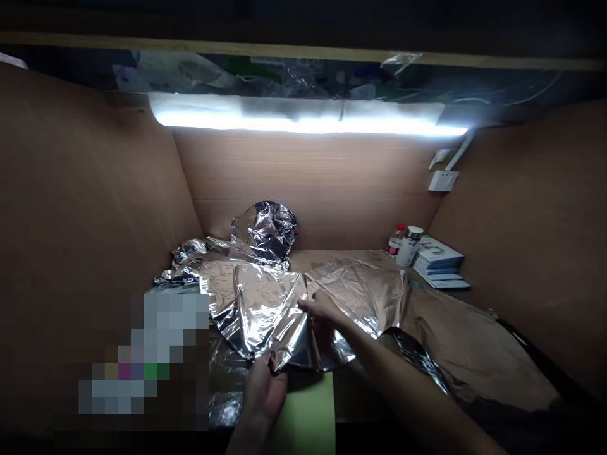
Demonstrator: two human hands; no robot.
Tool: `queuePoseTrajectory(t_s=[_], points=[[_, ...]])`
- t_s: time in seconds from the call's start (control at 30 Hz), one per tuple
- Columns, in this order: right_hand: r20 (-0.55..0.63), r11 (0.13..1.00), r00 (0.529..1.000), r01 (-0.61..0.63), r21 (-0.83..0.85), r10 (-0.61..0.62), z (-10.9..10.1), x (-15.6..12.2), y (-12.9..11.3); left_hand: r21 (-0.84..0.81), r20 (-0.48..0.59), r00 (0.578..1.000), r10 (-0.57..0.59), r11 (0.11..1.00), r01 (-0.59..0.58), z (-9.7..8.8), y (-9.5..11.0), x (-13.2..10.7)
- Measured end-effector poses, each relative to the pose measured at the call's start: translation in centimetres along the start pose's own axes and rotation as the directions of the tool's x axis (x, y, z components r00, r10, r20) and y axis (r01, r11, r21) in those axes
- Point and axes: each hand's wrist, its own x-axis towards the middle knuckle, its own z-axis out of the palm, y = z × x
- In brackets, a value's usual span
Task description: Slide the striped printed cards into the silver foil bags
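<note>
A crinkled silver foil sheet (265,303) lies spread over the middle of the desk. My left hand (264,388) is closed, pinching the sheet's near edge from below. My right hand (322,311) reaches in from the right and pinches a fold at the middle of the same sheet. A second stretch of foil (365,287) spreads to the right of my right hand. A crumpled foil lump (268,230) stands upright behind, against the back wall. A green sheet (308,411) lies under the near edge between my arms.
Wooden partition walls close in the desk on the left, back and right. A lit strip lamp (303,120) runs along the top. Two small bottles (403,243) and stacked booklets (439,259) sit at the back right. Brown paper (469,341) covers the right side.
</note>
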Motion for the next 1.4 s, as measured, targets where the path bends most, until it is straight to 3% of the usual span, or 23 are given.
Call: queuePoseTrajectory(t_s=[0.1,0.17,0.2,0.23,0.27,0.3,0.33,0.37,0.4,0.47,0.53,0.73,0.8,0.87,0.93,1.0,1.07,1.13,1.23,1.33,1.37,1.4], points=[[-0.009,0.988,1.0,-0.001,-0.154,0.0,0.9,-0.3,-0.6,0.234,-0.116,0.962,0.246,0.948,-0.214,-1.8,1.7,-0.4],[-0.035,0.973,0.999,-0.006,-0.229,-0.002,1.2,-0.7,-1.5,0.439,-0.078,0.887,0.455,0.815,-0.379,-2.3,3.4,-0.1],[-0.053,0.966,0.999,-0.009,-0.259,-0.004,1.3,-1.0,-1.9,0.567,0.029,0.832,0.554,0.676,-0.47,-2.1,4.3,0.3],[-0.076,0.959,0.997,-0.014,-0.282,-0.008,1.6,-1.4,-2.2,0.687,0.197,0.763,0.616,0.468,-0.555,-1.6,5.0,1.1],[-0.105,0.955,0.994,-0.022,-0.296,-0.01,1.9,-1.9,-2.6,0.771,0.39,0.693,0.606,0.196,-0.606,-0.9,5.7,2.1],[-0.143,0.949,0.989,-0.016,-0.315,-0.031,2.3,-2.4,-2.8,0.788,0.552,0.648,0.524,-0.074,-0.611,-0.1,6.1,3.3],[-0.181,0.936,0.979,0.022,-0.35,-0.091,2.7,-3.0,-3.0,0.76,0.647,0.641,0.412,-0.279,-0.587,0.6,6.3,4.6],[-0.201,0.908,0.96,0.097,-0.407,-0.193,3.1,-3.4,-3.1,0.732,0.676,0.665,0.317,-0.392,-0.557,1.1,6.3,6.0],[-0.187,0.854,0.927,0.203,-0.479,-0.325,3.5,-3.7,-3.1,0.718,0.671,0.698,0.248,-0.45,-0.531,1.5,6.1,7.3],[-0.073,0.686,0.825,0.413,-0.599,-0.561,4.2,-3.9,-2.9,0.717,0.644,0.744,0.175,-0.476,-0.509,1.7,5.4,9.3],[0.067,0.575,0.769,0.53,-0.623,-0.636,4.5,-3.2,-2.5,0.716,0.634,0.759,0.144,-0.48,-0.507,1.2,4.6,10.7],[0.272,0.629,0.86,0.504,-0.592,-0.432,4.0,-0.4,-1.0,0.745,0.588,0.8,0.12,-0.467,-0.477,-0.6,4.9,12.5],[0.271,0.644,0.874,0.482,-0.594,-0.404,3.6,-1.2,-1.0,0.755,0.574,0.812,0.104,-0.451,-0.476,-0.9,5.6,12.9],[0.268,0.637,0.855,0.511,-0.577,-0.443,3.2,-3.2,-1.3,0.76,0.57,0.816,0.095,-0.438,-0.48,-0.6,6.1,13.2],[0.32,0.592,0.792,0.605,-0.532,-0.52,2.8,-5.9,-1.3,0.741,0.602,0.794,0.087,-0.431,-0.515,0.5,6.1,13.4],[0.411,0.544,0.721,0.692,-0.475,-0.558,2.6,-8.4,-0.8,0.679,0.68,0.731,0.052,-0.421,-0.602,2.2,5.7,13.8],[0.467,0.539,0.704,0.71,-0.453,-0.535,2.7,-10.3,0.0,0.599,0.756,0.654,-0.011,-0.392,-0.698,3.9,5.0,14.5],[0.486,0.557,0.721,0.691,-0.46,-0.494,3.0,-11.4,0.9,0.558,0.787,0.614,-0.063,-0.352,-0.752,5.4,4.2,15.7],[0.478,0.575,0.737,0.674,-0.464,-0.478,3.3,-12.5,1.9,0.59,0.769,0.636,-0.066,-0.311,-0.745,6.9,3.7,17.8],[0.491,0.61,0.725,0.68,-0.406,-0.483,2.6,-12.8,2.2,0.63,0.744,0.667,-0.044,-0.285,-0.722,7.8,4.6,18.5],[0.464,0.65,0.751,0.65,-0.393,-0.47,2.2,-12.6,2.3,0.637,0.742,0.67,-0.036,-0.276,-0.72,7.9,5.3,18.2],[0.391,0.706,0.804,0.586,-0.397,-0.448,1.7,-12.2,2.4,0.642,0.742,0.67,-0.02,-0.267,-0.719,7.7,6.0,17.6]])
